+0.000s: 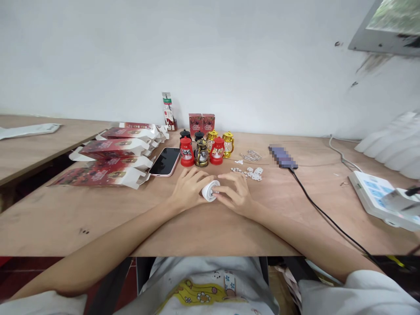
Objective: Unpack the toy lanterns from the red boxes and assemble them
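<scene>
My left hand (191, 189) is wrapped round a white plastic cup-shaped part (207, 192), tilted so its round opening faces right. At that opening, my right hand (238, 194) has its thumb and finger drawn together. Whatever is between those fingertips is too small to tell. Just beyond my hands stand several miniature lanterns: a red lantern (187, 153), a bronze lantern (201, 155), another red lantern (217, 152) and a gold lantern (228, 146) among them. To the right lie small white plastic pieces (255, 173) and a little pile of thin metal pieces (252, 155).
Flattened red printed boxes (108, 168) are stacked at the left, beside a phone (166, 161). Two small red boxes (201, 123) and a hanging-tab pack (169, 116) stand by the wall. At the right are a cabled purple device (282, 156) and a power strip (377, 192).
</scene>
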`<action>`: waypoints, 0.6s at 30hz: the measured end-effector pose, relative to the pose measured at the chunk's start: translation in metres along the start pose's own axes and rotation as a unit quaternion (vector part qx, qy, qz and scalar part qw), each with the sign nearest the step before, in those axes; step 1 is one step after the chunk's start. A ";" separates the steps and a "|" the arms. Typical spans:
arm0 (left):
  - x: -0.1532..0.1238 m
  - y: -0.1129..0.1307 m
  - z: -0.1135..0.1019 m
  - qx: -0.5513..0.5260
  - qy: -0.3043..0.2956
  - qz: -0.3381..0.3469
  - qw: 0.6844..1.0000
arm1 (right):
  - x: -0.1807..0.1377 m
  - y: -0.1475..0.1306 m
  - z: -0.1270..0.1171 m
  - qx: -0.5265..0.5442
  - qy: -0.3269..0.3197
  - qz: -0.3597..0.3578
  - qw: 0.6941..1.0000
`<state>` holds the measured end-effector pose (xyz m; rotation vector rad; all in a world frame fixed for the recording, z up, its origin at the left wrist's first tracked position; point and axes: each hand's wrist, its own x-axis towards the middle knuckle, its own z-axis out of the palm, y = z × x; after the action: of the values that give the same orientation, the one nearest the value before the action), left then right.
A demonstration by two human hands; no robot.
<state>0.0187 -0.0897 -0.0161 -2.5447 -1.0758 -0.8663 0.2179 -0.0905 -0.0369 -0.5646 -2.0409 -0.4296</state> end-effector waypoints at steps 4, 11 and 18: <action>-0.001 0.001 0.000 0.027 -0.014 0.021 0.999 | 0.001 0.001 -0.002 -0.014 0.012 -0.044 0.999; -0.003 0.005 -0.002 0.072 -0.029 0.035 0.996 | -0.003 0.005 -0.001 -0.012 -0.019 -0.102 0.995; -0.002 0.004 -0.002 0.083 -0.031 0.042 0.995 | -0.002 0.005 -0.001 -0.062 -0.025 -0.135 0.989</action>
<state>0.0196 -0.0948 -0.0159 -2.4727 -1.0057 -0.6526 0.2221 -0.0872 -0.0373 -0.3768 -2.1586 -0.7135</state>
